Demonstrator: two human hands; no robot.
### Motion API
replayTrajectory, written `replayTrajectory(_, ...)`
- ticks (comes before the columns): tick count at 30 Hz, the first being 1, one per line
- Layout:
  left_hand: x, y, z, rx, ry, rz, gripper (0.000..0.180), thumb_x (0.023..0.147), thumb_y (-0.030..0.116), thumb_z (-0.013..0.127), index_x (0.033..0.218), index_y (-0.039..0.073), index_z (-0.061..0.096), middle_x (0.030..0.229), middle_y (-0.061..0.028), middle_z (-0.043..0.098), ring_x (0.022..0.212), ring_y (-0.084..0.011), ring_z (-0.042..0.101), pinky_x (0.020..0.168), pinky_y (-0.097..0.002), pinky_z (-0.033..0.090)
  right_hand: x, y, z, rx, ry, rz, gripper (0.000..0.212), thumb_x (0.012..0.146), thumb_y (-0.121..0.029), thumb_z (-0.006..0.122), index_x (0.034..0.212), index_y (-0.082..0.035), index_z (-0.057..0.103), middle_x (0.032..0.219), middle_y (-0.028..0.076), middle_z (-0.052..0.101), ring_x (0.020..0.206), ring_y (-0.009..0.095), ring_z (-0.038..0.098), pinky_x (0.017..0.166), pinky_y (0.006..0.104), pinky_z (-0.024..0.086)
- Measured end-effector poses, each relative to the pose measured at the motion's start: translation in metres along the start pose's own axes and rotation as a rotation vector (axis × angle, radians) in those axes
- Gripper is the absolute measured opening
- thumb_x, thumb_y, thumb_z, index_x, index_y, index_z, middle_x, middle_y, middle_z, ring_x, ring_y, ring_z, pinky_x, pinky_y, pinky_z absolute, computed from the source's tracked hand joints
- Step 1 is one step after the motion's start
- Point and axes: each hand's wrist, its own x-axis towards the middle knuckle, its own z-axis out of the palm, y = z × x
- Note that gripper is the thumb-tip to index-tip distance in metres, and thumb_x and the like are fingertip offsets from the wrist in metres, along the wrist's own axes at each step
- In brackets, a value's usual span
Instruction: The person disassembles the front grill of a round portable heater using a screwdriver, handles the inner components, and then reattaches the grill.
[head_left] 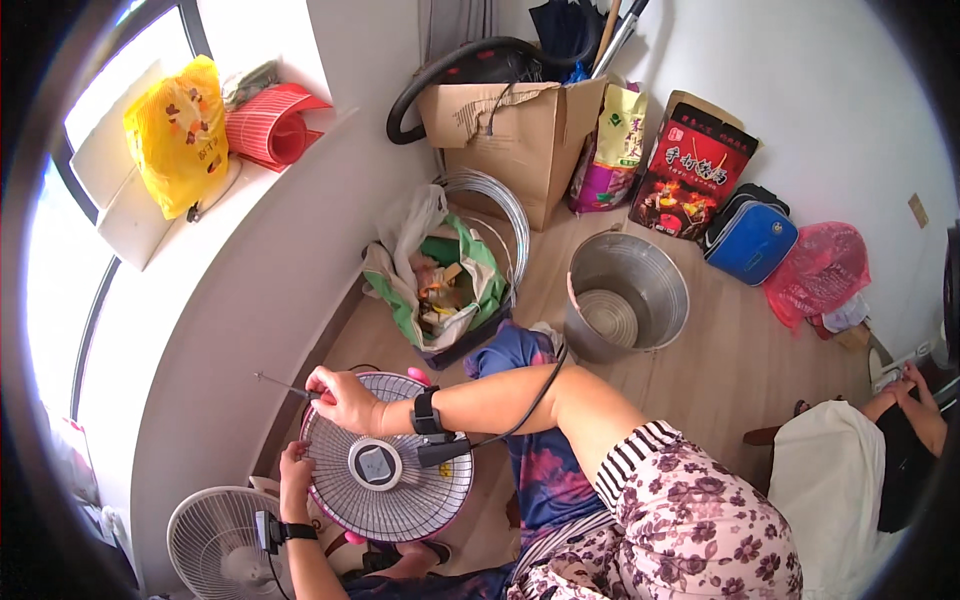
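A round fan point(415, 505) with a pink rim, a white wire grille and a grey centre badge sits before me, tilted up. My left hand point(295, 468) is closed on the left edge of its rim. Above that, my right hand point(345, 402) is closed around a screwdriver point(283, 384). Its thin shaft points left, past the rim and away from the grille; most of its handle is hidden in my fingers. My right forearm crosses over the top of the fan. Each wrist wears a black strap with a small device and cable.
A white fan point(225, 535) stands at lower left by the wall. Beyond are a green-white bag point(395, 290) of odds and ends, a wire coil point(510, 215), a metal bucket point(655, 305) and a cardboard box point(510, 150). Another person point(910, 430) sits at right.
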Motion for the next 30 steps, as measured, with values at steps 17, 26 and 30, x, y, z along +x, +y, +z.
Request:
replayTrajectory(17,-0.013,0.026,0.001,-0.050,-0.041,0.022,0.046,0.064,-0.002,0.049,0.109,0.001,0.056,0.100,-0.0087,0.056,0.068,-0.0135,0.053,0.048,-0.0251,0.042,0.003,-0.003,0.004,-0.045,-0.046,-0.015,0.022,0.080,-0.006,0.060,0.098,0.002,0.051,0.085,0.012,0.061,0.080,0.018,0.060,0.071,0.0296,0.049)
replayTrajectory(26,0.001,0.005,-0.003,-0.006,-0.015,0.032,0.046,0.062,-0.001,0.050,0.107,0.002,0.057,0.101,-0.0088,0.055,0.071,-0.0173,0.055,0.047,-0.0269,0.043,0.002,-0.006,0.005,-0.030,-0.050,-0.003,0.022,0.079,-0.005,0.060,0.098,0.002,0.051,0.084,0.012,0.060,0.078,0.018,0.059,0.071,0.0291,0.049)
replayTrajectory(30,-0.002,0.019,0.004,0.022,-0.028,0.013,0.045,0.064,-0.002,0.050,0.109,0.004,0.056,0.102,-0.0068,0.055,0.072,-0.0157,0.054,0.049,-0.0265,0.043,0.001,-0.001,0.000,-0.033,-0.041,-0.007,0.022,0.079,-0.005,0.060,0.098,0.003,0.051,0.084,0.012,0.060,0.079,0.018,0.059,0.071,0.0295,0.049)
